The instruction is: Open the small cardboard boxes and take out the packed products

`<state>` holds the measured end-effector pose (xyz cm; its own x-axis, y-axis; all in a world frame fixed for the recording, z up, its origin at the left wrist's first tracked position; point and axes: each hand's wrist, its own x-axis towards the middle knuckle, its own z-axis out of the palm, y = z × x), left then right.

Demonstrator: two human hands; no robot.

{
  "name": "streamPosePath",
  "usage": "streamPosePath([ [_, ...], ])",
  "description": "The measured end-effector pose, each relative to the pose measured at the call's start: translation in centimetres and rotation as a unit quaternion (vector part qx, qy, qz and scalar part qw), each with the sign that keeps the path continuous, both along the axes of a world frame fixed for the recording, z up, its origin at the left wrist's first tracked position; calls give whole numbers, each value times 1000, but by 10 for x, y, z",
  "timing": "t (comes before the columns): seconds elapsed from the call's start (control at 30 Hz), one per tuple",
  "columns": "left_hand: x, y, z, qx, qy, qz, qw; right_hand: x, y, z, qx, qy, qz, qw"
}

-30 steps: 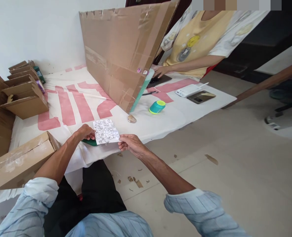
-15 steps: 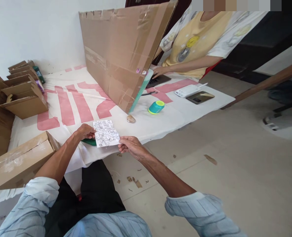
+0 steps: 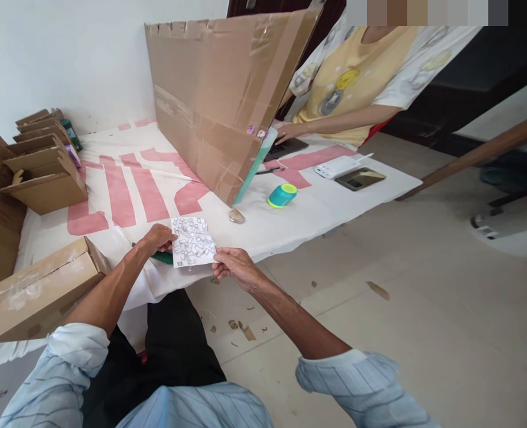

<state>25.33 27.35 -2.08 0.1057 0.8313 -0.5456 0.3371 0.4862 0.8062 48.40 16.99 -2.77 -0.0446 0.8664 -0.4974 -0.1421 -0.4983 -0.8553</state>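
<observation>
The paper (image 3: 194, 242), a white sheet crowded with small dark outlines, is located on the wearer's side of the panel (image 3: 210, 113), near its closest end and slightly to the left. Left hand (image 3: 158, 236): thumb and fingers clamped on the paper's left edge. Right hand (image 3: 236, 261): thumb and fingers clamped at its lower right corner — the sheet is held flat between the two. By the left hand lies a green item (image 3: 163, 257), partly covered; its full form cannot be told. A brown lump (image 3: 236, 216) sits on the cloth (image 3: 263, 235) just beside the panel's near end. Right of the panel: a teal cylinder (image 3: 281, 196), then a white device (image 3: 335, 166) and a phone (image 3: 360, 178) close together. Also on that side, a co-worker (image 3: 356, 77) has a hand at a laptop (image 3: 287, 148), partly hidden by the panel. Left of the panel: a taped box (image 3: 44, 291) in the foreground — and open boxes (image 3: 51, 193) farther back.
</observation>
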Motion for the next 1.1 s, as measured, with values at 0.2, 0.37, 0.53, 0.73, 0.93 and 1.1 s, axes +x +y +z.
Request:
streamPosePath([
  [0.2,8,-3,6,1,23,-13,1000,2,-1,-1,-1,2,-12,1000],
  [0.37,9,-8,11,19,23,-9,1000,2,-3,3,-5,4,-17,1000],
  [0.53,8,-15,14,40,12,11,999,0,-4,9,-2,9,-10,1000],
  [0.73,2,-25,18,50,-22,53,997,-1,-9,18,-5,19,-5,1000],
  [0.93,-12,-38,32,54,-67,85,993,-2,-16,25,1,33,21,999],
  [1.1,-24,-53,45,54,-95,104,989,-7,-20,25,9,47,44,998],
])
